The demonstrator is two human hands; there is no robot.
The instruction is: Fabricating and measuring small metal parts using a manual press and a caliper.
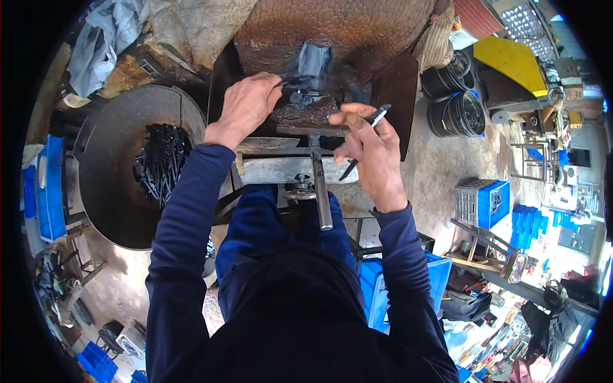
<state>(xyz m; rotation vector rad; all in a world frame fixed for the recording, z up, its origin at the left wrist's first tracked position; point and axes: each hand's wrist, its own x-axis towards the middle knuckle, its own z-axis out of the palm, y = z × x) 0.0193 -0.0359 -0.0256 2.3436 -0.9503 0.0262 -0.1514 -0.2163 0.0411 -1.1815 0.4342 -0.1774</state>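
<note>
My left hand (248,105) is closed at the left of a grey-blue blurred wheel (314,60). Its fingertips pinch something dark that I cannot make out. My right hand (375,153) is closed around a slim black metal piece (380,113) with a light, toothed-looking edge at its upper end. The piece slants down to the left below the palm. Between the hands sits a rusty rest block (306,116) with dark grit on it. A round metal bar (323,201) runs from the block toward my lap.
At left stands a wide metal tub (105,191) holding many slim black pieces (165,169). Dark metal side plates (389,96) flank the wheel. Black buckets (456,115), blue crates (495,204) and a wooden stand (479,252) are at right. A blue crate (437,274) is beside my right forearm.
</note>
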